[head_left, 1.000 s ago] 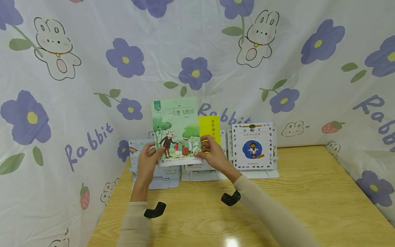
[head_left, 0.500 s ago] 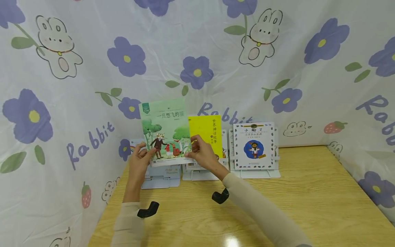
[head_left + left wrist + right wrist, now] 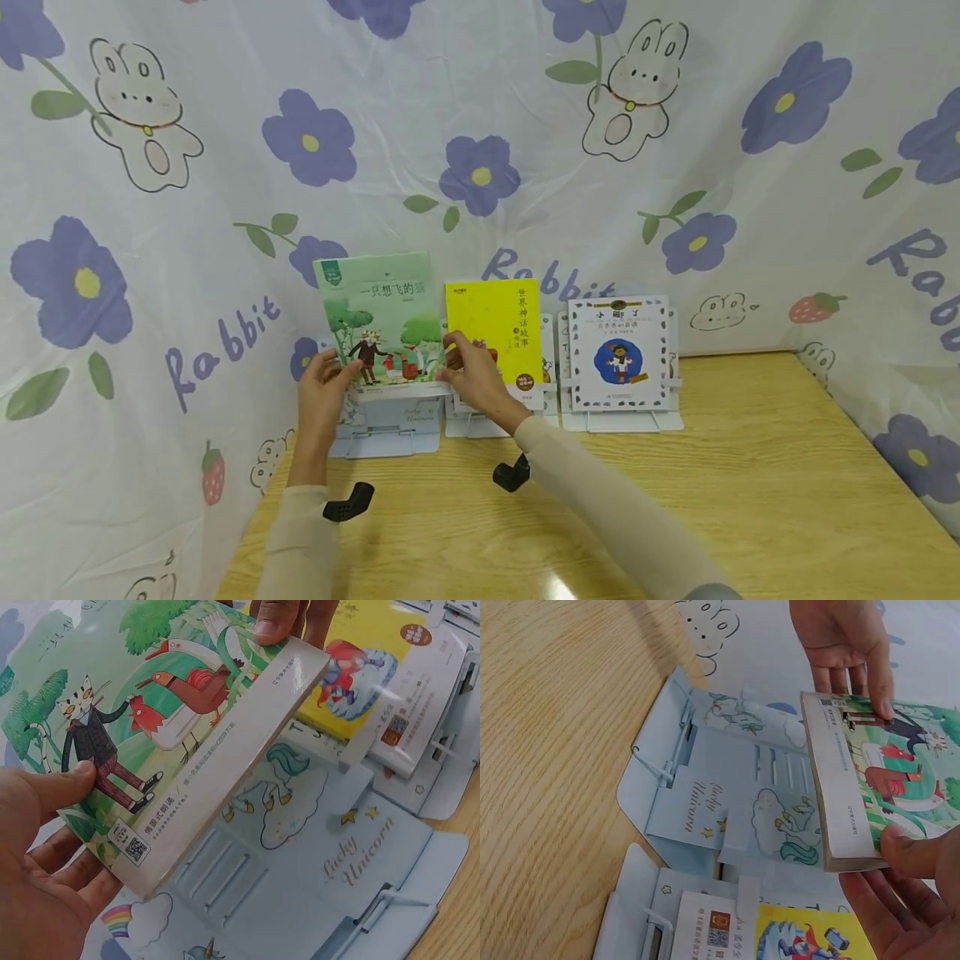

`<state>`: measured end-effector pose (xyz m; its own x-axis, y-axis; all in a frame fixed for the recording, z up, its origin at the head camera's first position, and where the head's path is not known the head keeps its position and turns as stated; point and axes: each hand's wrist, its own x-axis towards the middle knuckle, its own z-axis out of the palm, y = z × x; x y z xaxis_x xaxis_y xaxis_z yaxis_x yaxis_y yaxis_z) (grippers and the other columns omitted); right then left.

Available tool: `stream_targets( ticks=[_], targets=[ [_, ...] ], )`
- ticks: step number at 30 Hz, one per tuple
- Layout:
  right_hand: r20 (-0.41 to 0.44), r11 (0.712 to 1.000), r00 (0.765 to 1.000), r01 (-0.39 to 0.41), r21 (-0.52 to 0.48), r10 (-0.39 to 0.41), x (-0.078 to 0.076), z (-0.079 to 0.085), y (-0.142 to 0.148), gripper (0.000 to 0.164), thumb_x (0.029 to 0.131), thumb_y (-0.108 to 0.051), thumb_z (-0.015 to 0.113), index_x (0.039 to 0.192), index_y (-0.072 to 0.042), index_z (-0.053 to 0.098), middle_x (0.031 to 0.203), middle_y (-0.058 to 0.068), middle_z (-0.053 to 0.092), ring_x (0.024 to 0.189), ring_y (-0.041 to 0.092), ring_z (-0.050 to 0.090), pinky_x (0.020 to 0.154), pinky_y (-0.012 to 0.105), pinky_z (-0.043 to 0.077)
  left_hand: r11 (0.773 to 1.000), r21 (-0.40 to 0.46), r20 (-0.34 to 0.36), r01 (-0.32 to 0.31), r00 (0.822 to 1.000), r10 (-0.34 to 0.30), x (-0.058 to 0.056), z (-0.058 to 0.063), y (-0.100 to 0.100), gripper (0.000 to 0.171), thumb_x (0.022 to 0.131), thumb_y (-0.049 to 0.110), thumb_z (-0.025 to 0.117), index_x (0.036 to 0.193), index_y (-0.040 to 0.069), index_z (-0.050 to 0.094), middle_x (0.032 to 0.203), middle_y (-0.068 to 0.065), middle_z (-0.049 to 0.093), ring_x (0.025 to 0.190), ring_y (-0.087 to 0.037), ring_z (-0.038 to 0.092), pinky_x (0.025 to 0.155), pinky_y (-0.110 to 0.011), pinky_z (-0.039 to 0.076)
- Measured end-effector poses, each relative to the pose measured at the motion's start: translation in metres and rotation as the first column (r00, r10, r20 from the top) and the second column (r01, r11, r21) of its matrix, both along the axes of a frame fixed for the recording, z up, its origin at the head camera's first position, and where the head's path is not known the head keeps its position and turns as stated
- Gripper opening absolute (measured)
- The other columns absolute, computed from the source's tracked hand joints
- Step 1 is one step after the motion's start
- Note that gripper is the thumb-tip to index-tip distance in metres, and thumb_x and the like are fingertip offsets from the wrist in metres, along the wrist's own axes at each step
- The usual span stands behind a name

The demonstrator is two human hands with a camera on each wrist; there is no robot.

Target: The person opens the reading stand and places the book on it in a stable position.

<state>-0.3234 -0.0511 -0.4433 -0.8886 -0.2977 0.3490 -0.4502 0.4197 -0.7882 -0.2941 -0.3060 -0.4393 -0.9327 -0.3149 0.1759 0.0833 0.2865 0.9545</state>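
Note:
Both hands hold a green picture book (image 3: 386, 321) with a cat and birds on its cover. My left hand (image 3: 324, 400) grips its left edge, thumb on the cover and fingers behind. At the right edge my right hand (image 3: 480, 377) pinches it the same way. The book is raised close over a pale blue unicorn book stand (image 3: 300, 847), its bottom edge above the stand's ledge in the right wrist view. The stand's upper part is hidden behind the book in the head view.
A yellow book (image 3: 491, 317) leans on a middle stand, just behind my right hand. Further right, a white book (image 3: 618, 354) with a blue circle rests on another stand. The wooden table (image 3: 750, 467) meets a flower-and-rabbit cloth (image 3: 390, 100) at the back.
Both hands have carried the green book left and slightly down, from partly over the yellow book to over the unicorn stand. More of the yellow cover shows now.

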Motion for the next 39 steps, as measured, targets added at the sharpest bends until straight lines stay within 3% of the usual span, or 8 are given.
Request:
stream_targets(
  ticks=[2,9,20,30,39],
  targets=[
    [-0.013,1.0,1.0,0.012,0.01,-0.012,-0.001,-0.003,-0.006,0.042,0.09,-0.015,0.072,0.127,-0.018,0.052,0.104,0.003,0.069,0.091,0.014,0.067,0.08,0.03,0.056,1.0,0.01,-0.01,-0.013,1.0,0.013,-0.002,-0.002,-0.004,0.063,0.088,0.041,0.07,0.142,0.016,0.048,0.136,-0.006,0.052,0.12,-0.014,0.054,0.088,-0.019,0.048],
    [-0.067,0.999,0.997,0.044,0.031,-0.041,-0.004,-0.014,-0.022,0.037,0.09,-0.013,0.071,0.123,-0.015,0.056,0.099,0.003,0.071,0.086,0.011,0.068,0.075,0.024,0.056,0.996,0.036,-0.029,-0.088,0.996,0.089,-0.006,-0.009,-0.012,0.061,0.087,0.035,0.074,0.14,0.014,0.053,0.119,0.004,0.053,0.105,-0.006,0.056,0.081,-0.014,0.046],
    [-0.098,0.993,0.99,0.107,0.048,-0.102,-0.01,-0.033,-0.039,0.03,0.091,-0.014,0.07,0.116,-0.017,0.055,0.098,0.001,0.067,0.088,0.012,0.065,0.072,0.022,0.054,0.988,0.026,-0.003,-0.15,0.989,0.15,-0.017,-0.022,-0.019,0.062,0.085,0.038,0.075,0.139,0.016,0.054,0.123,0.001,0.055,0.104,-0.007,0.054,0.083,-0.019,0.046],
    [-0.121,0.987,0.985,0.136,0.087,-0.125,-0.013,-0.04,-0.045,0.027,0.091,-0.014,0.07,0.114,-0.016,0.057,0.097,-0.001,0.068,0.087,0.01,0.062,0.074,0.022,0.054,0.989,0.04,0.008,-0.142,0.99,0.142,-0.018,-0.027,-0.024,0.061,0.086,0.034,0.076,0.14,0.017,0.054,0.121,0.002,0.056,0.099,-0.004,0.056,0.079,-0.018,0.046],
    [-0.103,0.989,0.99,0.107,0.098,-0.097,-0.009,-0.043,-0.052,0.031,0.091,-0.013,0.069,0.119,-0.017,0.056,0.099,-0.002,0.065,0.085,0.009,0.058,0.072,0.019,0.051,0.988,0.054,-0.015,-0.142,0.99,0.143,-0.017,-0.036,-0.031,0.046,0.087,0.032,0.075,0.129,0.017,0.062,0.113,0.004,0.058,0.099,-0.005,0.059,0.087,-0.036,0.048]
  ],
)
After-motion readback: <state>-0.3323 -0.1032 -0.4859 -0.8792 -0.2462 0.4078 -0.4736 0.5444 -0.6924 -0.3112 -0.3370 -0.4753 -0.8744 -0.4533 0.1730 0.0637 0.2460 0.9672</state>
